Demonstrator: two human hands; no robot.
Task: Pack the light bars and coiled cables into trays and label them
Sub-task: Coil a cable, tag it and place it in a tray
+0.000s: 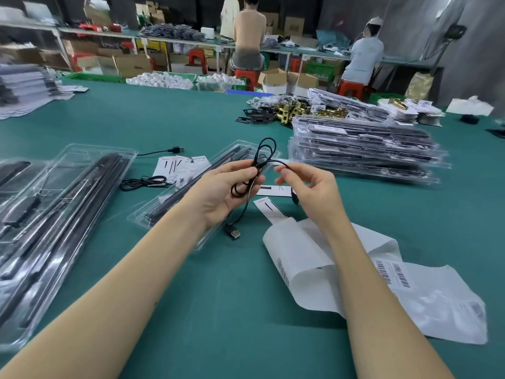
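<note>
Black cable [247, 187] between both hands' fingers [246, 170]

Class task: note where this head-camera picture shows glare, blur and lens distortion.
Head view: glare streaks the clear plastic trays; the stack of packed trays smears at the right; table edges bow, wide-angle; the black cable in both hands stays fairly sharp.

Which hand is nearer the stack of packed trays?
Right. The right hand is just left of the stack of packed trays; the left hand is farther left, gripping the cable.

Black cable [266, 149], teal table [218, 296], white barcode-striped label sheet [437, 302], clear trays [68, 170].
</note>
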